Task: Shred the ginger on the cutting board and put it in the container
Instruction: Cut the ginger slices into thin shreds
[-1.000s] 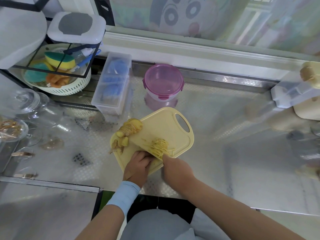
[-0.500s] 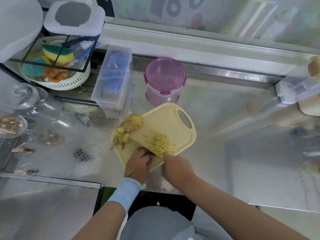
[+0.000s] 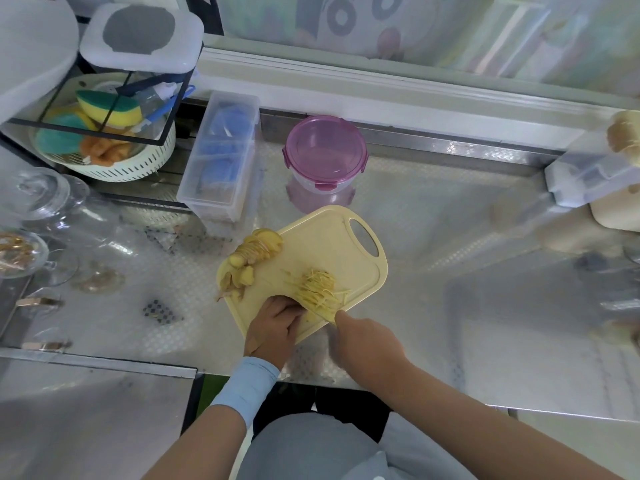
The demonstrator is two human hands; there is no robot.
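I'm shredding ginger (image 3: 317, 287): my right hand (image 3: 367, 344) grips the knife (image 3: 319, 312), my left hand (image 3: 273, 327) is curled, grasp hidden; next needs another thin cut.

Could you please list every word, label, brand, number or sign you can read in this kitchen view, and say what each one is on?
None: no text can be read anywhere in this view.
The cartoon face on the back wall carries no letters.
The pink-lidded container, cutting board and white lidded box show no labels.
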